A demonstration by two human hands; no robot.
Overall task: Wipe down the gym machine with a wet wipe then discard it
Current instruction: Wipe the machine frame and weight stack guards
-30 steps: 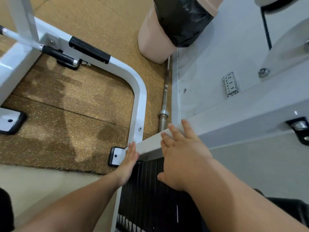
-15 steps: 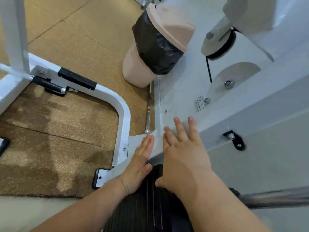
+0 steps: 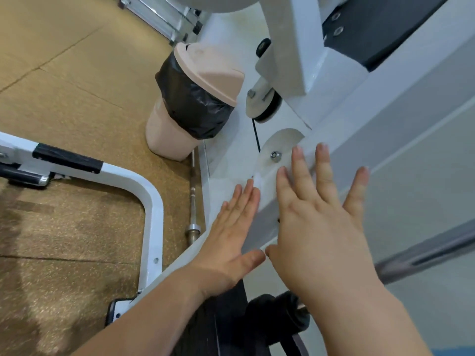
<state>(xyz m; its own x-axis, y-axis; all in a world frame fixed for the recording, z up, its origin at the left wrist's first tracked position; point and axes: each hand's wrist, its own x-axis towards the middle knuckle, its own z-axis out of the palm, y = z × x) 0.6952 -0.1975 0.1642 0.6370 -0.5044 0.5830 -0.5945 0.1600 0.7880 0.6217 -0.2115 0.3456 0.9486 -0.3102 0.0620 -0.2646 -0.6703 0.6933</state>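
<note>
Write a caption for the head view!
Both flat on the gym machine: left hand and right hand, bin nearby.

White machine frame (image 3: 341,140), beige bin (image 3: 167,134) with black liner (image 3: 190,109), speckled tan floor (image 3: 77,73)

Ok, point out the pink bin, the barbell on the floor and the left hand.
pink bin (image 3: 208,73): head view, on its lid.
barbell (image 3: 192,194): head view, on the bare shaft.
left hand (image 3: 228,240): head view, on the back of the hand.
</note>
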